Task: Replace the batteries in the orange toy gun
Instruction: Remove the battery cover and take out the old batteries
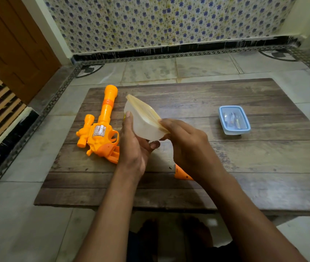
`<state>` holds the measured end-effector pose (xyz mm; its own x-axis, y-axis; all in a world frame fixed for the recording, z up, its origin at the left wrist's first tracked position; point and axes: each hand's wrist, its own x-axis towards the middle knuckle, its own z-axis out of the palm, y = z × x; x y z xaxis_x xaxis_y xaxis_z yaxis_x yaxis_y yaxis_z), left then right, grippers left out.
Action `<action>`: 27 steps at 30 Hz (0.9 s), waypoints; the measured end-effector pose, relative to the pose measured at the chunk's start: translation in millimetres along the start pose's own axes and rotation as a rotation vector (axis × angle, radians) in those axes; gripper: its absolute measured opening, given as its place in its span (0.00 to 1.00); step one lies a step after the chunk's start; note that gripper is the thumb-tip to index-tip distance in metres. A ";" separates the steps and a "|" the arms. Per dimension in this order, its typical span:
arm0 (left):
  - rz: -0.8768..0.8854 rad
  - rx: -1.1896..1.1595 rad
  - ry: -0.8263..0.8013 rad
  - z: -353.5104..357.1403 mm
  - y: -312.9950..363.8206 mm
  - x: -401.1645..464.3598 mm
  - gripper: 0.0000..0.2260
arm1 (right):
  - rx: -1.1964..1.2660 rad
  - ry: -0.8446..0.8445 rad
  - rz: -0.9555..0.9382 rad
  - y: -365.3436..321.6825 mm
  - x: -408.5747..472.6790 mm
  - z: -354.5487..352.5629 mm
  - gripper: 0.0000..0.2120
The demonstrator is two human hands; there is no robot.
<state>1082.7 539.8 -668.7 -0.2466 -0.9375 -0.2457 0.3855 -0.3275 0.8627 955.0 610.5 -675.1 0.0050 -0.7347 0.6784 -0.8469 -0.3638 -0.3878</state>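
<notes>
The orange toy gun [101, 127] lies on the wooden worktop [244, 167], left of centre, barrel pointing far. The left hand [135, 146] grips a translucent plastic container [144, 121], held tilted above the worktop. The right hand [186, 140] pinches the container's lid [143, 108] at its near edge. An orange cover piece [181, 173] lies near, partly hidden by the right wrist. A blue-rimmed box [234, 120] sits to the right.

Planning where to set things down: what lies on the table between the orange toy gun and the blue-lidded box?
In the head view, both hands, left and right, hold a translucent plastic container there; right of them the wooden table is bare.
</notes>
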 end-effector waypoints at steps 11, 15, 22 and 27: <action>-0.007 -0.081 -0.017 9.2 5.0 -8.9 0.26 | -0.155 0.123 0.053 -22.4 5.5 5.0 0.22; -0.012 -0.043 -0.059 6.9 4.2 -8.6 0.22 | -0.168 0.134 0.058 -22.4 6.3 0.7 0.22; -0.058 0.073 -0.118 1.0 6.3 -10.0 0.24 | -0.125 0.207 0.148 -0.7 12.0 -22.0 0.25; -0.086 0.131 -0.194 2.2 3.4 -12.9 0.26 | -0.092 0.228 0.164 4.6 6.3 -29.4 0.13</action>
<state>1085.2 551.1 -661.6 -0.4442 -0.8626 -0.2421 0.2405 -0.3751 0.8953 935.5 621.0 -654.2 -0.2468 -0.6278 0.7382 -0.8714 -0.1896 -0.4526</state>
